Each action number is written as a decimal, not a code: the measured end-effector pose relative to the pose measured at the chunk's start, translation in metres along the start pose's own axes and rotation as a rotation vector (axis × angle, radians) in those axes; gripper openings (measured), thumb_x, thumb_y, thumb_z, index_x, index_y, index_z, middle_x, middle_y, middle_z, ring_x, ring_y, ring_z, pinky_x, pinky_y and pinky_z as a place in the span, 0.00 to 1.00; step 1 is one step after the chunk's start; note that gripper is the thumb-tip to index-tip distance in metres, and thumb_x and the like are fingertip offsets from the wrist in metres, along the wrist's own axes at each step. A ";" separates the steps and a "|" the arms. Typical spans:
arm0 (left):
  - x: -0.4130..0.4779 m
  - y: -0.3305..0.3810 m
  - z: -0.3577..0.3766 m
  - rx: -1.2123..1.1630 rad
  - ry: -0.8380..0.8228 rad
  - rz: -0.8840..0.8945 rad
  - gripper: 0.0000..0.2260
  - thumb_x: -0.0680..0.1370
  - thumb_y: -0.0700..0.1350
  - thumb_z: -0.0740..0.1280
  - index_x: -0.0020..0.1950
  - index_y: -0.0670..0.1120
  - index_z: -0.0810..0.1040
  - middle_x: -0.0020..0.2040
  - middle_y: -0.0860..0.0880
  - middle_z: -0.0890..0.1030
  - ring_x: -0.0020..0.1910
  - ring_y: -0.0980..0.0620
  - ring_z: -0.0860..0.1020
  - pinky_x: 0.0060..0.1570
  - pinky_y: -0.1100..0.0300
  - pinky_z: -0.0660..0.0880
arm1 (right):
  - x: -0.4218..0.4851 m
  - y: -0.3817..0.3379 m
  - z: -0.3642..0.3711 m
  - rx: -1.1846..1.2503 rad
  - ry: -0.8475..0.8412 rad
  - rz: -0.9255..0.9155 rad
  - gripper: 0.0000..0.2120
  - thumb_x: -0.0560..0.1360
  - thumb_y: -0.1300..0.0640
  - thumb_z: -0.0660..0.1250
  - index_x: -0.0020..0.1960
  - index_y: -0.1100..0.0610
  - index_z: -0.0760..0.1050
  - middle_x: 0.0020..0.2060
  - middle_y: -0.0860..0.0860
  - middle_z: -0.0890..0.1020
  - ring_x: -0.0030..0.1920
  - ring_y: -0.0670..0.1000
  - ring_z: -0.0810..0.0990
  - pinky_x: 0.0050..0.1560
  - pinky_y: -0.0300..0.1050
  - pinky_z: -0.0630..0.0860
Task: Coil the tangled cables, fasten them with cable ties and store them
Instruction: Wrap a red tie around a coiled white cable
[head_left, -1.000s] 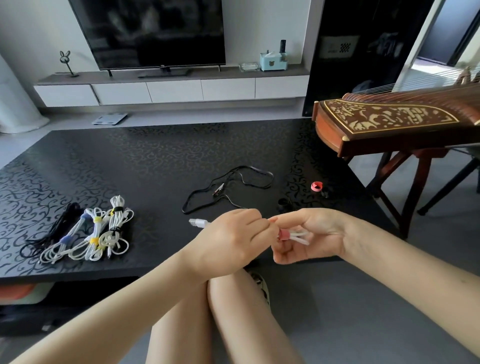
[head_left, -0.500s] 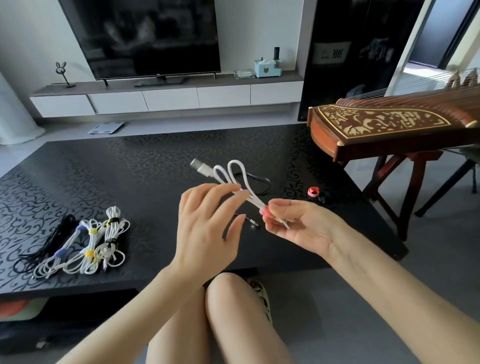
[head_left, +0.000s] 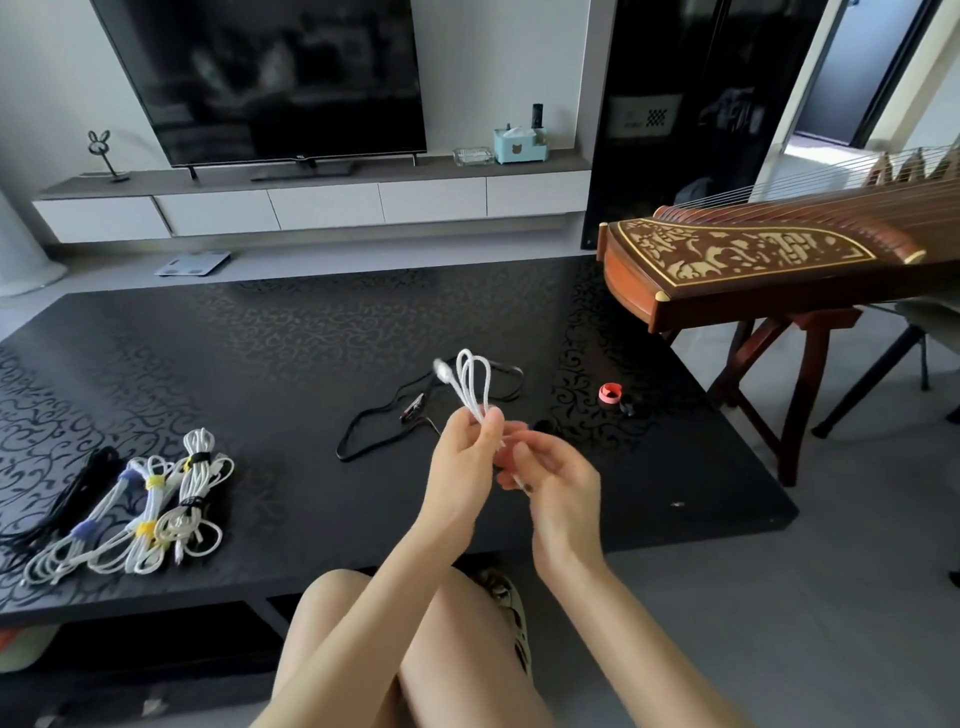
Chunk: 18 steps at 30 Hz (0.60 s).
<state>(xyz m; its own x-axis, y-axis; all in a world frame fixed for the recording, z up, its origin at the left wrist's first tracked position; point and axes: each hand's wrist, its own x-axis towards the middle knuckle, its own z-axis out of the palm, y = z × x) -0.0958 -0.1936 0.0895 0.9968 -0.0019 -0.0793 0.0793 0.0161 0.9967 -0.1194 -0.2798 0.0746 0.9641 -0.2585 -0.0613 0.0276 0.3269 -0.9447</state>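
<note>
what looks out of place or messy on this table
Only the black cable: it sprawls loose and uncoiled in the middle of the table, unlike the tied bundles lined up at the left. A pink tie roll sits near the right edge. The left hand and right hand hold the white cable.

No readable text, television (head_left: 260, 78) logo too small

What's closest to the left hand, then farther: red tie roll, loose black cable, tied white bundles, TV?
1. loose black cable, just beyond the left hand
2. red tie roll, right
3. tied white bundles, far left
4. TV, back wall
</note>
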 end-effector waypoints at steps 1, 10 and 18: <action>0.006 0.000 0.005 -0.022 0.040 0.014 0.09 0.82 0.48 0.59 0.48 0.44 0.74 0.42 0.49 0.84 0.33 0.56 0.79 0.29 0.64 0.74 | 0.002 0.005 -0.003 -0.072 -0.087 -0.029 0.09 0.79 0.65 0.62 0.48 0.60 0.81 0.40 0.53 0.85 0.39 0.48 0.83 0.39 0.37 0.77; 0.058 0.001 0.001 -0.316 0.027 -0.167 0.10 0.83 0.40 0.56 0.43 0.43 0.71 0.28 0.51 0.68 0.24 0.57 0.66 0.20 0.67 0.62 | 0.123 0.010 -0.087 -1.160 0.182 -0.298 0.12 0.77 0.63 0.60 0.38 0.64 0.79 0.34 0.58 0.80 0.39 0.60 0.76 0.41 0.52 0.70; 0.076 -0.007 -0.011 -0.508 -0.027 -0.375 0.13 0.81 0.49 0.60 0.38 0.46 0.68 0.25 0.55 0.59 0.19 0.60 0.56 0.15 0.67 0.52 | 0.224 0.025 -0.091 -1.963 0.146 -0.219 0.17 0.77 0.43 0.62 0.53 0.56 0.78 0.51 0.52 0.78 0.55 0.54 0.73 0.53 0.45 0.67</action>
<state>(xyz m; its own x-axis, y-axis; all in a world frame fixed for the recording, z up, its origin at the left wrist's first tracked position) -0.0203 -0.1833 0.0760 0.9015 -0.1246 -0.4144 0.4201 0.4822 0.7688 0.0736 -0.4123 0.0081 0.9573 -0.2407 0.1605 -0.2546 -0.9643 0.0725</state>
